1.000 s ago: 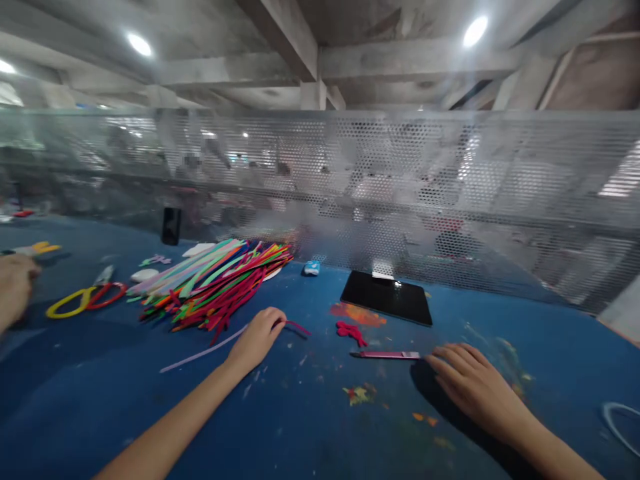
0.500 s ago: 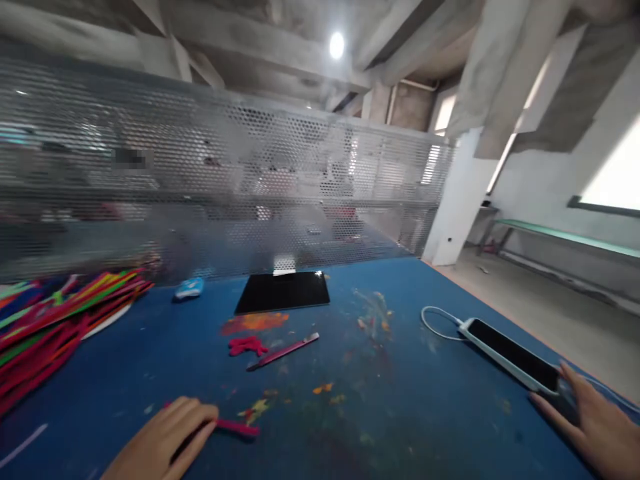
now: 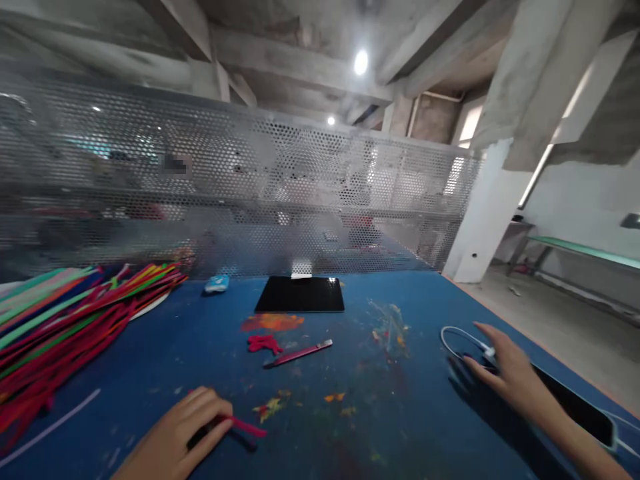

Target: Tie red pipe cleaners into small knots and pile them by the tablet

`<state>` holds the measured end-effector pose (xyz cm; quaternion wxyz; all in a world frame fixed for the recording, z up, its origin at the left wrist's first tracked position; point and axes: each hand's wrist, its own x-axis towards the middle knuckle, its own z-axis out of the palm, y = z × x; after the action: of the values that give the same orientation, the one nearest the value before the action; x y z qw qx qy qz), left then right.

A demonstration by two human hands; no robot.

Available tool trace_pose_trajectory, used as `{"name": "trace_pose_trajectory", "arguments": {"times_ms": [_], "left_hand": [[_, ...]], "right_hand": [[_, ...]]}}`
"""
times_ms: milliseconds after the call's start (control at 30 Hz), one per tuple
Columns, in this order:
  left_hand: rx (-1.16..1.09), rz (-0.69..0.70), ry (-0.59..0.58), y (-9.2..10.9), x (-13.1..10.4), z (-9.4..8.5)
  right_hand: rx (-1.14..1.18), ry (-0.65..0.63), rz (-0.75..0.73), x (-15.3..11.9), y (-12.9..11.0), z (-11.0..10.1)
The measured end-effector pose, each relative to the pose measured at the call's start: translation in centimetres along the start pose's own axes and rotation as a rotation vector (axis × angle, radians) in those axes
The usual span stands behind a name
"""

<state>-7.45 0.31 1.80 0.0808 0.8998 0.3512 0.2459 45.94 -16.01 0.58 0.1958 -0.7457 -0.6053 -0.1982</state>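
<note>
My left hand (image 3: 187,423) rests low on the blue table with fingers curled round a short red pipe cleaner (image 3: 250,427), whose end sticks out to the right. My right hand (image 3: 510,370) is held over the white-edged phone (image 3: 575,403), thumb and fingers apart, with nothing visible between them. The phone's white cable (image 3: 450,332) loops just left of that hand. A small bent red pipe-cleaner shape (image 3: 264,343) lies mid-table. Beside it is a slim dark-red pen-like tool (image 3: 300,353) with a pale tip.
A heap of coloured pipe cleaners (image 3: 90,327) covers the table's left side. A black tablet (image 3: 300,295) and a small blue-and-white packet (image 3: 217,285) lie near the perforated metal screen (image 3: 310,180). A pale purple pipe cleaner (image 3: 55,427) lies front left. Paint stains mark the table.
My right hand has moved from the phone's near end to its far, cable end. My left hand still holds the red pipe cleaner. The view has shifted slightly left.
</note>
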Motion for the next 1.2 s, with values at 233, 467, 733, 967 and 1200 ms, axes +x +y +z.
{"name": "trace_pose_trajectory", "arguments": {"times_ms": [233,467,733,967,1200], "left_hand": [[0.088,0.044,-0.097,0.1,-0.7,-0.7],[0.232,0.008,-0.134,0.0,-1.2,-1.1],[0.148,0.003,-0.180,0.4,-1.6,-0.9],[0.075,-0.046,-0.169,2.0,-1.7,-1.1],[-0.233,-0.372,0.013,0.4,-1.1,-3.4]], "right_hand": [[0.245,-0.166,-0.354,11.3,-19.4,8.9],[0.360,-0.055,-0.434,17.0,-26.3,12.9],[0.558,-0.029,-0.770,8.2,-31.3,8.3],[0.698,-0.239,-0.978,3.9,-36.8,6.6],[1.239,-0.510,-0.431,8.5,-38.5,5.3]]}}
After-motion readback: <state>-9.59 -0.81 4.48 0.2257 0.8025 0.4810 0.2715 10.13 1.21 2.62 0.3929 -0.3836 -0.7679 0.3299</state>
